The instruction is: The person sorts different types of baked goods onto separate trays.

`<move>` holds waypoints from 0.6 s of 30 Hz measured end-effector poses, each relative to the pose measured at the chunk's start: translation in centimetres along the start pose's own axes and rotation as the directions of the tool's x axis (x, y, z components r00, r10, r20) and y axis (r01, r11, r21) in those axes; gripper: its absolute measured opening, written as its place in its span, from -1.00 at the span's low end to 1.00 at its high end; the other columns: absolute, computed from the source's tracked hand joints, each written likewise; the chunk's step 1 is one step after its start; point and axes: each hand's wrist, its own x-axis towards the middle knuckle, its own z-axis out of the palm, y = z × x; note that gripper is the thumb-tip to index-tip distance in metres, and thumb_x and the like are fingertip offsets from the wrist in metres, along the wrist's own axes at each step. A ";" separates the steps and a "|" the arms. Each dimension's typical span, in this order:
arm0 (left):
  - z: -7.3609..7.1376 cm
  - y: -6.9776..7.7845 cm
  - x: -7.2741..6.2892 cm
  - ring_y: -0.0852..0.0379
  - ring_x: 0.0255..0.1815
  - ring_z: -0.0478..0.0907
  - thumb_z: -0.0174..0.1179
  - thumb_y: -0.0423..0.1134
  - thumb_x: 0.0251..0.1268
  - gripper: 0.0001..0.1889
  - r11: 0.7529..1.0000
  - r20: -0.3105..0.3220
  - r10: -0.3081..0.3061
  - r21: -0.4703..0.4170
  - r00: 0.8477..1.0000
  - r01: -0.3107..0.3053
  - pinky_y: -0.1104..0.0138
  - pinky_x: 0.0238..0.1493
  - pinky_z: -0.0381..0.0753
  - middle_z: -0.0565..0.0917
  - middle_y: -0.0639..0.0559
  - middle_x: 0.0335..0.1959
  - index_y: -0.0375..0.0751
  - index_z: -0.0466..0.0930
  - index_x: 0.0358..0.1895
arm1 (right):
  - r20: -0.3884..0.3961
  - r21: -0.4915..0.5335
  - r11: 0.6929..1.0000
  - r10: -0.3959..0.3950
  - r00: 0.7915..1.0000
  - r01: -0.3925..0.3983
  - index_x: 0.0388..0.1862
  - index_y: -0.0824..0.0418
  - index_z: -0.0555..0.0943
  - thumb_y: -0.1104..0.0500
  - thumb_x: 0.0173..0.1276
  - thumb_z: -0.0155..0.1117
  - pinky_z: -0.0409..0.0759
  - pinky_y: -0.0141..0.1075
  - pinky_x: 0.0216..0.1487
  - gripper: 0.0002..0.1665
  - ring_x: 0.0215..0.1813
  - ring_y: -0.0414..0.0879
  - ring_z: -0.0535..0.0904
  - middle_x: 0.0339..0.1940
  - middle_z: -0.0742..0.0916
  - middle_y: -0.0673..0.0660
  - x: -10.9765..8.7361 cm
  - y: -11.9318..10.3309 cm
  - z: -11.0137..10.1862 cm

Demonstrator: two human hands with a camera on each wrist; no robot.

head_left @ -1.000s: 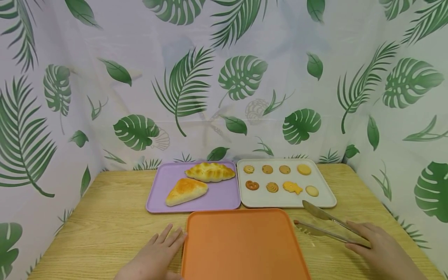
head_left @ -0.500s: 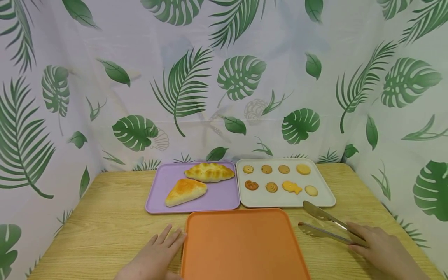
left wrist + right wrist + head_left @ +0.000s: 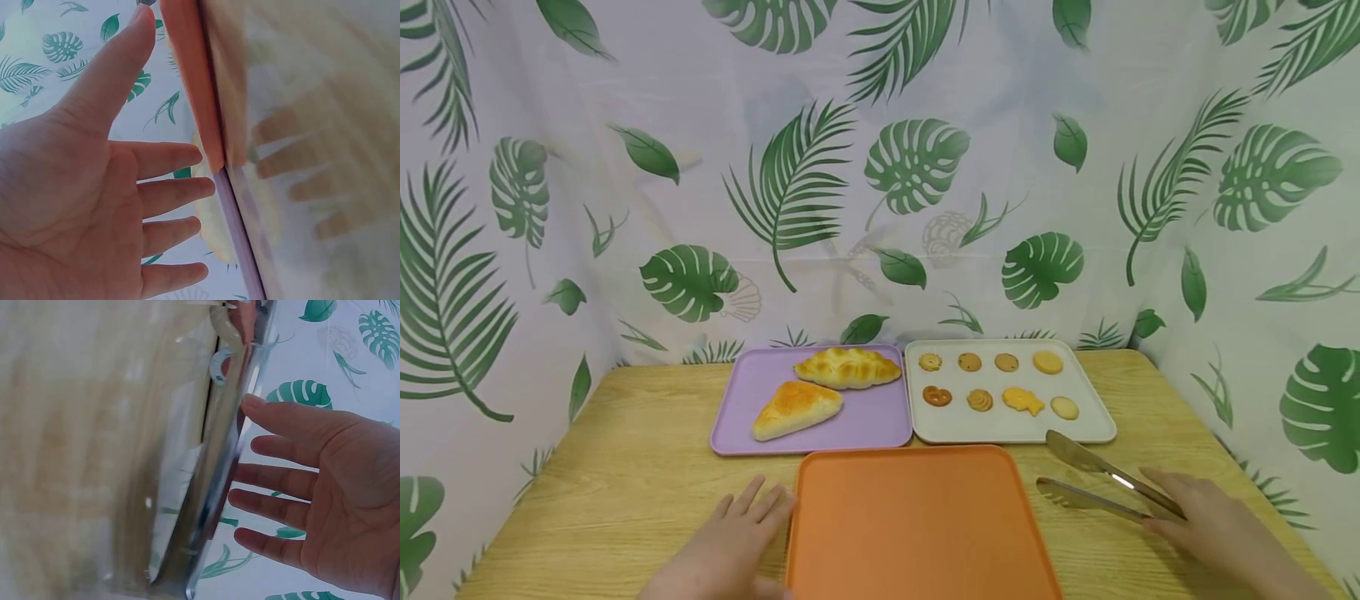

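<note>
My left hand (image 3: 718,542) lies beside the left edge of an orange tray (image 3: 917,525), its fingers straight and spread in the left wrist view. Whether the fingertips touch the rim I cannot tell. Metal food tongs (image 3: 1097,458) lie on the table right of that tray, arms apart, tips pointing toward the cream tray. By their handle end is my right hand (image 3: 1217,525). The right wrist view has its fingers (image 3: 275,481) extended and the thumb tip at the edge of the tongs (image 3: 215,469); nothing is gripped.
Behind the orange tray, a purple tray (image 3: 737,425) holds a triangular bread (image 3: 797,410) and a braided bread (image 3: 848,368). To its right, a cream tray (image 3: 985,433) carries several cookies, among them a pretzel (image 3: 936,396) and a fish-shaped one (image 3: 1022,401). Leaf-printed cloth (image 3: 820,192) surrounds the wooden table (image 3: 587,500).
The tongs' near arm has shifted slightly to the right, toward the other arm. My right hand has loosened and drawn a little off the handle. The left hand hardly moves.
</note>
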 end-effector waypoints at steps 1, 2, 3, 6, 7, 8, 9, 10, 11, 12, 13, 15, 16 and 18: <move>-0.1 0.0 0.0 -0.37 0.55 0.00 0.32 0.42 -0.16 0.14 1.000 -0.012 -0.006 -0.001 1.000 0.006 -0.35 0.38 0.09 0.24 -0.26 0.50 -0.23 0.21 0.47 | -0.007 -0.003 1.000 -0.006 1.000 0.006 0.22 0.39 0.50 -0.09 0.12 0.45 0.59 0.20 -0.18 -0.19 -0.05 0.35 0.62 -0.04 0.69 0.42 0.2 -0.1 -0.2; -0.2 0.0 0.0 -0.38 0.54 0.01 0.33 0.43 -0.19 0.15 1.000 -0.030 -0.011 0.008 0.999 0.011 -0.35 0.37 0.09 0.26 -0.27 0.49 -0.24 0.23 0.47 | -0.017 -0.006 1.000 -0.014 1.000 0.014 0.22 0.39 0.50 -0.09 0.13 0.45 0.59 0.20 -0.18 -0.19 -0.04 0.36 0.62 -0.03 0.69 0.42 0.3 -0.2 -0.3; -0.4 0.0 0.0 -0.38 0.54 0.02 0.34 0.43 -0.21 0.16 1.000 -0.048 -0.020 0.014 0.999 0.021 -0.35 0.38 0.10 0.27 -0.27 0.48 -0.25 0.23 0.46 | -0.024 -0.012 1.000 -0.017 1.000 0.017 0.22 0.38 0.50 -0.08 0.14 0.45 0.58 0.21 -0.17 -0.21 -0.03 0.37 0.61 -0.03 0.69 0.43 0.4 -0.3 -0.5; -1.0 0.0 0.0 -0.36 0.54 0.03 0.36 0.41 -0.24 0.16 0.998 -0.099 -0.041 0.043 0.994 0.046 -0.34 0.37 0.13 0.30 -0.27 0.47 -0.24 0.26 0.45 | -0.055 -0.026 0.999 -0.031 0.998 0.030 0.23 0.34 0.51 -0.06 0.16 0.44 0.57 0.23 -0.13 -0.25 0.01 0.39 0.60 0.02 0.68 0.43 0.9 -1.1 -1.4; -1.2 0.0 0.1 -0.36 0.54 0.04 0.38 0.39 -0.24 0.14 0.998 -0.118 -0.041 0.051 0.992 0.047 -0.34 0.36 0.14 0.30 -0.27 0.46 -0.24 0.27 0.44 | -0.070 -0.033 0.999 -0.042 0.997 0.039 0.22 0.33 0.52 -0.05 0.16 0.44 0.57 0.23 -0.13 -0.26 0.01 0.39 0.59 0.03 0.67 0.43 1.0 -1.4 -1.7; -1.6 0.0 0.2 -0.36 0.54 0.05 0.39 0.37 -0.22 0.12 0.997 -0.137 -0.040 0.055 0.990 0.048 -0.34 0.36 0.15 0.30 -0.27 0.47 -0.22 0.28 0.44 | -0.088 -0.040 0.998 -0.054 0.995 0.051 0.21 0.33 0.53 -0.03 0.16 0.45 0.57 0.23 -0.12 -0.28 0.01 0.38 0.60 0.02 0.68 0.42 1.2 -1.8 -2.0; -1.9 0.1 0.3 -0.36 0.53 0.06 0.39 0.34 -0.20 0.09 0.997 -0.154 -0.031 0.061 0.988 0.041 -0.35 0.35 0.16 0.31 -0.27 0.46 -0.21 0.29 0.43 | -0.106 -0.045 0.997 -0.066 0.992 0.062 0.20 0.32 0.54 -0.02 0.16 0.45 0.57 0.22 -0.11 -0.30 0.01 0.37 0.61 0.02 0.68 0.41 1.4 -2.2 -2.4; -2.3 0.1 0.4 -0.36 0.53 0.08 0.40 0.31 -0.17 0.06 0.997 -0.174 -0.017 0.068 0.985 0.029 -0.36 0.33 0.17 0.31 -0.27 0.46 -0.20 0.30 0.43 | -0.128 -0.045 0.996 -0.083 0.988 0.077 0.20 0.32 0.55 0.00 0.16 0.45 0.56 0.22 -0.09 -0.32 0.01 0.36 0.61 0.02 0.68 0.40 1.6 -2.6 -2.7; -2.8 0.1 0.6 -0.36 0.52 0.09 0.41 0.28 -0.13 0.02 0.997 -0.193 -0.006 0.072 0.981 0.020 -0.37 0.32 0.18 0.32 -0.27 0.46 -0.19 0.31 0.43 | -0.152 -0.042 0.995 -0.096 0.984 0.091 0.19 0.31 0.56 0.01 0.16 0.45 0.56 0.21 -0.07 -0.33 0.01 0.35 0.62 0.02 0.69 0.39 1.8 -3.0 -3.1; -3.2 0.1 0.7 -0.36 0.52 0.10 0.40 0.25 -0.08 -0.02 0.997 -0.212 0.004 0.073 0.977 0.012 -0.37 0.32 0.18 0.32 -0.26 0.46 -0.18 0.32 0.42 | -0.170 -0.034 0.995 -0.103 0.980 0.099 0.19 0.30 0.56 0.01 0.17 0.45 0.55 0.21 -0.04 -0.34 0.02 0.35 0.61 0.03 0.69 0.38 2.0 -3.5 -3.4; -3.7 0.2 0.9 -0.36 0.52 0.10 0.41 0.21 -0.04 -0.06 0.998 -0.232 0.011 0.062 0.973 0.004 -0.39 0.31 0.16 0.32 -0.26 0.46 -0.16 0.33 0.42 | -0.193 -0.029 0.994 -0.113 0.975 0.109 0.19 0.29 0.56 0.01 0.18 0.44 0.55 0.21 -0.02 -0.35 0.03 0.34 0.61 0.03 0.69 0.37 2.2 -4.0 -3.8; -4.6 0.2 1.4 -0.35 0.52 0.11 0.39 0.15 0.04 -0.12 0.999 -0.271 0.017 0.052 0.962 -0.003 -0.39 0.31 0.15 0.31 -0.25 0.46 -0.13 0.33 0.43 | -0.247 -0.025 0.990 -0.137 0.959 0.135 0.20 0.26 0.57 0.02 0.19 0.44 0.55 0.20 -0.01 -0.37 0.04 0.32 0.62 0.03 0.70 0.33 2.8 -5.2 -4.6; -5.1 0.2 1.6 -0.34 0.52 0.10 0.38 0.12 0.08 -0.15 0.999 -0.288 0.011 0.037 0.958 -0.001 -0.40 0.32 0.14 0.29 -0.24 0.48 -0.11 0.32 0.44 | -0.279 -0.019 0.988 -0.150 0.949 0.150 0.20 0.26 0.58 0.02 0.19 0.43 0.54 0.20 -0.01 -0.38 0.05 0.32 0.61 0.04 0.70 0.32 3.1 -5.7 -4.9; -5.9 0.2 2.1 -0.33 0.54 0.07 0.35 0.09 0.14 -0.19 1.000 -0.321 0.003 0.015 0.947 0.003 -0.39 0.34 0.11 0.25 -0.21 0.50 -0.08 0.30 0.45 | -0.342 -0.023 0.984 -0.172 0.924 0.175 0.20 0.24 0.58 0.04 0.18 0.44 0.55 0.20 -0.01 -0.38 0.05 0.31 0.61 0.03 0.70 0.31 3.7 -7.1 -5.4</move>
